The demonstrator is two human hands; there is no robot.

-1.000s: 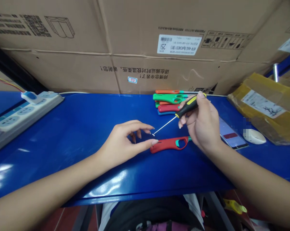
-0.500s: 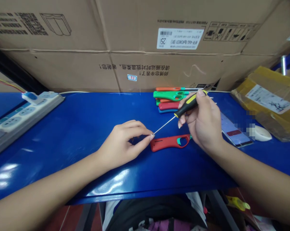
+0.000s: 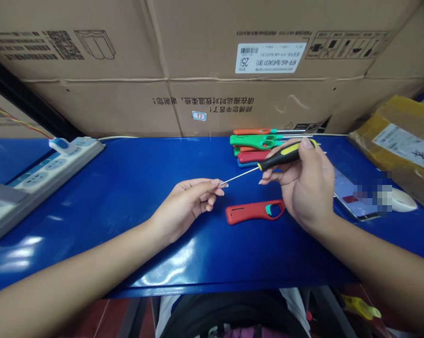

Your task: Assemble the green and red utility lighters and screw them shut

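My right hand (image 3: 305,185) grips a screwdriver (image 3: 284,156) with a black and yellow handle; its thin metal shaft points left. My left hand (image 3: 190,202) is raised slightly above the blue table (image 3: 127,188), fingers pinched together right at the shaft's tip on something too small to make out. A red lighter-shaped casing with a green trigger (image 3: 254,211) lies flat on the table below and between the two hands, touched by neither.
A pile of green, red, orange and blue casings (image 3: 254,143) lies behind my right hand against large cardboard boxes (image 3: 197,70). A power strip (image 3: 39,173) sits at left. A phone (image 3: 352,195), a white mouse (image 3: 404,201) and a yellow parcel (image 3: 398,141) are at right.
My left hand left the red casing's end, closed its fingers at the screwdriver tip and rose. The screwdriver levelled out and lifted away from the casing.
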